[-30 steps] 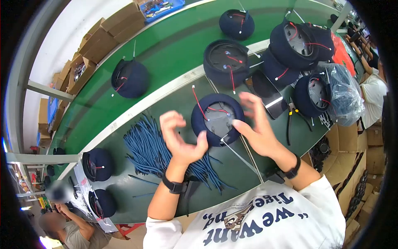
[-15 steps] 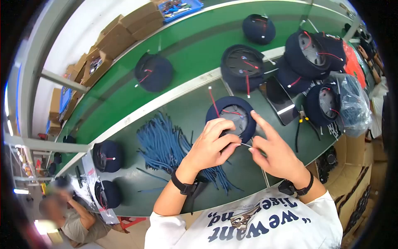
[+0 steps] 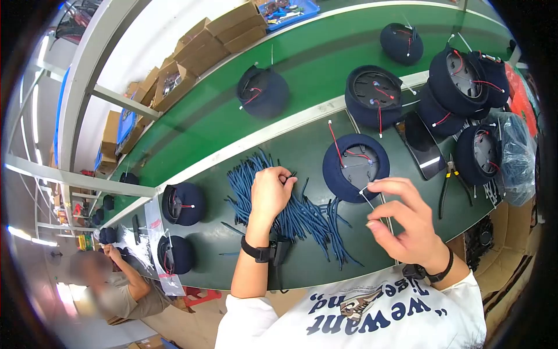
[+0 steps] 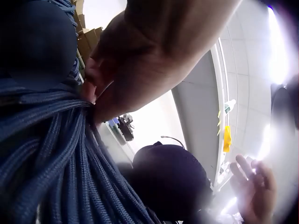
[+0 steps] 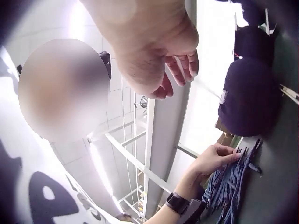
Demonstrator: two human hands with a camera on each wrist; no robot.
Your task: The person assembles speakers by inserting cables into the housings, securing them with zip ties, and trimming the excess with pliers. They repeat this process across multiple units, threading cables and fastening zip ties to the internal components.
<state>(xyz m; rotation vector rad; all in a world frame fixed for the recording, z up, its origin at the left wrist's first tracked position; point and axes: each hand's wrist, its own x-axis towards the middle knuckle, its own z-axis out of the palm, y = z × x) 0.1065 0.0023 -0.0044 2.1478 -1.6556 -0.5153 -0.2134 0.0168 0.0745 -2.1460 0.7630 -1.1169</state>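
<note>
The left hand (image 3: 269, 192) is over a pile of blue cords (image 3: 302, 218), thumb and forefinger pinching a cord end at the pile's upper part; the right wrist view shows the left hand (image 5: 212, 161) at the cord tips too. In front of the right hand (image 3: 410, 224) lies a round navy piece (image 3: 333, 168) with a grey inside and red wires. A thin white tie (image 3: 367, 200) stands out from its near edge, close to the right fingertips. The right hand's fingers are spread and loosely bent; in its wrist view the hand (image 5: 156, 56) holds nothing visible.
More navy round pieces (image 3: 372, 96) stand behind and at both sides. A phone (image 3: 421, 145) and pliers (image 3: 451, 183) lie to the right, beside a clear plastic bag (image 3: 517, 160). Cardboard boxes (image 3: 200, 52) line the far side. Another person (image 3: 125, 291) sits at the lower left.
The left hand has moved from the round piece's tie to the cord pile and pinches there. The right hand has come away from the tie, its fingers spreading. The head view has shifted.
</note>
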